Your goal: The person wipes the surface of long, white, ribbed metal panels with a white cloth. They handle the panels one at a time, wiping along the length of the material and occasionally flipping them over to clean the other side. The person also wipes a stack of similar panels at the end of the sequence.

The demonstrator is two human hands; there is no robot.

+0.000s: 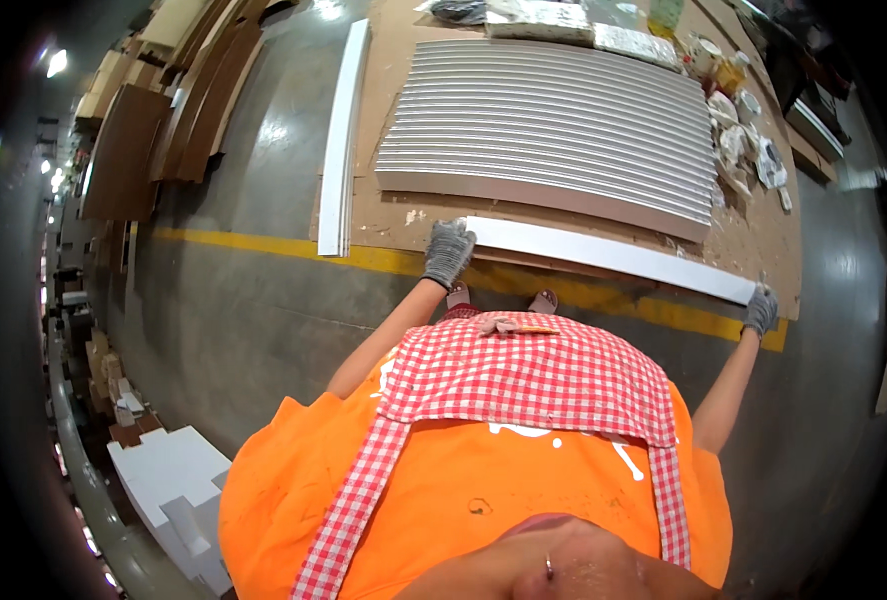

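A long white strip lies crosswise along the near edge of the cardboard-covered table. My left hand, in a grey glove, is closed round its left end. At its right end my right hand, gloved the same way, grips the strip too. Just beyond it sits a wide stack of silver-white ridged strips, side by side. To the left, more long white strips lie lengthwise near the table's left edge.
White wrapped blocks stand behind the stack. Crumpled plastic and paper, cups and a bottle of yellow liquid crowd the right side. Brown boards lean at far left. A yellow line crosses the floor.
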